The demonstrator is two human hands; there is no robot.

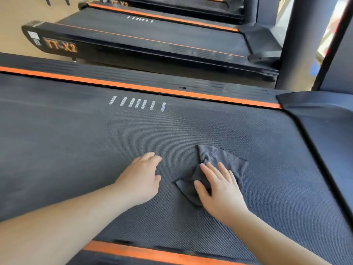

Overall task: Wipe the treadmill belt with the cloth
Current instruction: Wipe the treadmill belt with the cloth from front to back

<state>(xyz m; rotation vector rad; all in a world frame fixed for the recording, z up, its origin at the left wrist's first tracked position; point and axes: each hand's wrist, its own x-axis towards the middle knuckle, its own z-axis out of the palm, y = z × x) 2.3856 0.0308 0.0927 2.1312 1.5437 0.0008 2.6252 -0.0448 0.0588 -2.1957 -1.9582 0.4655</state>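
**Position.** The dark grey textured treadmill belt (pixel 76 150) runs left to right. A narrow orange side stripe (pixel 133 86) borders its far edge, and a second orange stripe (pixel 152 253) borders its near edge. The crumpled dark grey microfibre cloth (pixel 225 159) lies on the belt right of centre, toward the black motor cover (pixel 324 121) at the right end.

**Hands.** The right hand (pixel 219 188) lies flat on the near part of the cloth, fingers straight and spread. It presses the cloth down and grips nothing. The far corner of the cloth projects beyond the fingertips. The left hand (pixel 141 178) rests on bare belt just beside the cloth's left corner, fingers relaxed, holding nothing and not touching the cloth.

**Coverage.** The row of white dash markings (pixel 137 103) near the far edge sits well apart from the cloth. Most of the belt appears yet to be covered.

**Hazards.**
- The cloth is held by palm pressure alone. On the textured surface, a push toward the far edge can fold the loose corner under or bunch it, which reduces contact.
- Light pressure can let the hand slide over the cloth and leave it behind.
- A free-running belt can shift under the weight of the bracing left hand and unbalance the person.
- Strokes toward the right end can snag the cloth at the edge of the motor cover.
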